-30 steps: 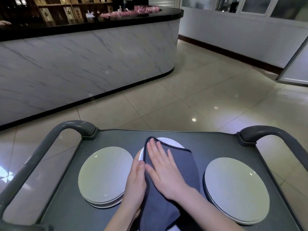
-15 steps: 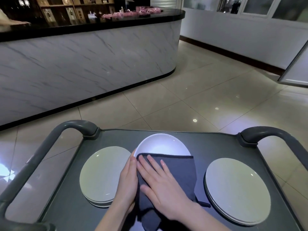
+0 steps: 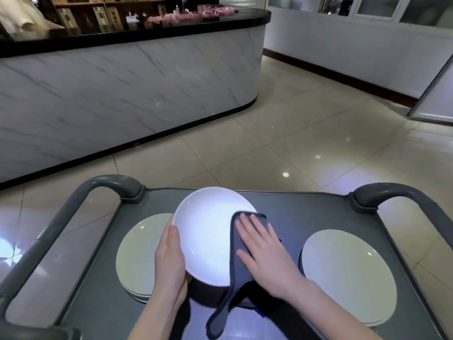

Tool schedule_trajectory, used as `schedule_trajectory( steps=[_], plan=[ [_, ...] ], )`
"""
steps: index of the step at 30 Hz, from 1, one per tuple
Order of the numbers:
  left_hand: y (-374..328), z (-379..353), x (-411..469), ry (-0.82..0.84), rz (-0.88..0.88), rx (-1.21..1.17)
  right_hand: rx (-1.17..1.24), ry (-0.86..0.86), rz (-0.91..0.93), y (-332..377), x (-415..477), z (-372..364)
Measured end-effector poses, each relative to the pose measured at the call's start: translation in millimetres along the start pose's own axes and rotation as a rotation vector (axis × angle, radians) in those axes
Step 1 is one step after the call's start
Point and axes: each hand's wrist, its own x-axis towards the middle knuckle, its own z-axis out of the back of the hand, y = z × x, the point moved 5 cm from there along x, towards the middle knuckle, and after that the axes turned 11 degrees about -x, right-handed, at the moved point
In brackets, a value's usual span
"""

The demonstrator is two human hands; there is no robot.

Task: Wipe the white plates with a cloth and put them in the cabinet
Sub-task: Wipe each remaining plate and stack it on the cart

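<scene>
Mid-wipe: one plate in hand, none put away

On the grey surface (image 3: 294, 207), a stack of plates (image 3: 139, 253) sits by the left edge. Just beside it the left hand (image 3: 169, 266) grips the rim of a white plate (image 3: 208, 231), thumb on top, holding it tilted above the middle. The right hand (image 3: 264, 253) lies flat, fingers straight, pressing a dark cloth (image 3: 235, 273) onto the plate's right side. A second stack (image 3: 343, 273) waits toward the right edge. I judge the task barely begun: both stacks look untouched and no cabinet is in sight. I can read no writing; the labels on the far shelves are blurred.
</scene>
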Motion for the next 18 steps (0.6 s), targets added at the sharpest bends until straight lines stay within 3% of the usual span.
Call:
schedule_trajectory(
  steps=[4, 10, 18],
  plan=[
    [1.6, -8.7, 0.9, 0.015, -0.044, -0.004, 0.097, 0.051, 0.155, 44.5, -25.2, -6.4],
    [13.0, -20.1, 1.6, 0.067, 0.027, 0.025, 0.164, -0.051, 0.244, 68.9, 14.0, 16.4],
    [19.8, -14.4, -10.3, 0.069, 0.028, 0.026, 0.108, -0.122, -0.015, 2.4, 51.1, 15.7]
  ],
)
